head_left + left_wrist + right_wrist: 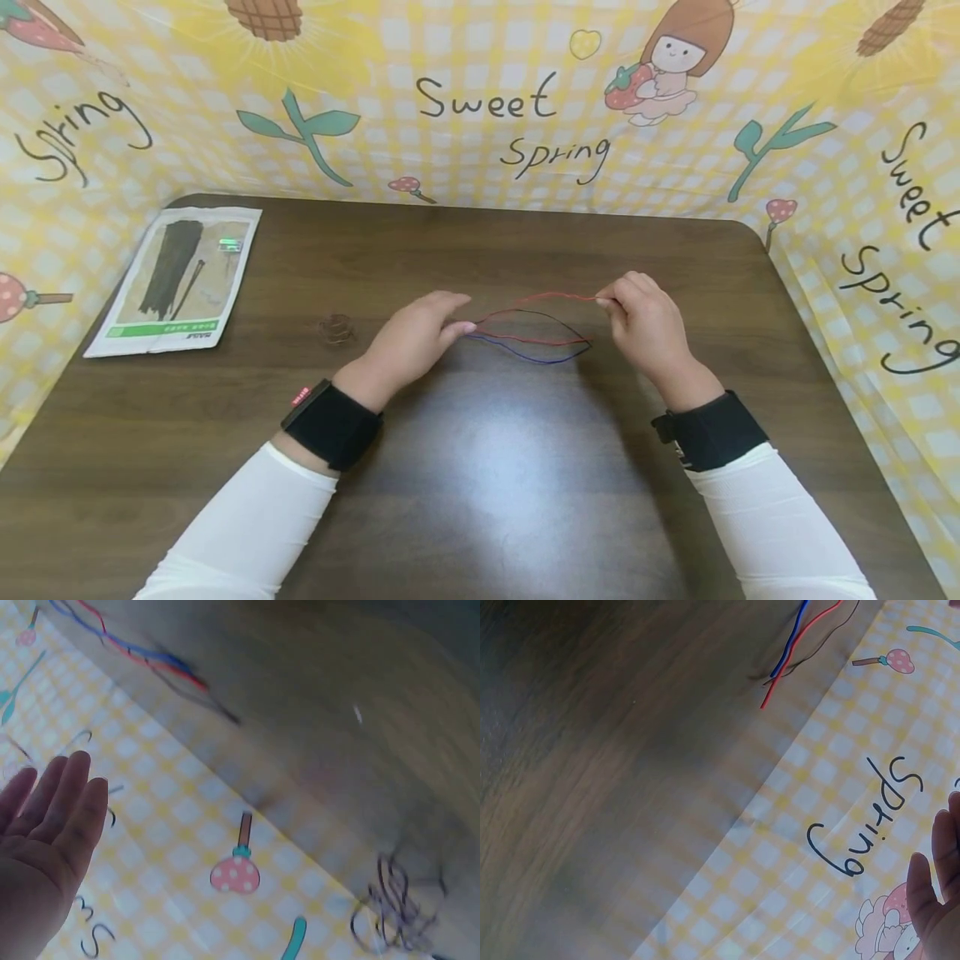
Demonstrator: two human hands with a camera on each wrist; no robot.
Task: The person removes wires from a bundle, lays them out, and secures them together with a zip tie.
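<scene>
Several thin wires, red, blue and dark, lie in a loose loop between my hands in the head view. My right hand pinches the end of a red wire between thumb and fingertips. My left hand is at the loop's left end, fingers extended, its thumb tip by the blue wire; whether it touches is unclear. In the left wrist view the left hand's fingers are straight, apart from the wires. The right wrist view cuts off most of the right hand, with wire ends farther off.
A small tangle of thin dark strands lies left of my left hand. A white packet with a green band lies at the table's left side. Yellow checked cloth rises behind and beside the brown table.
</scene>
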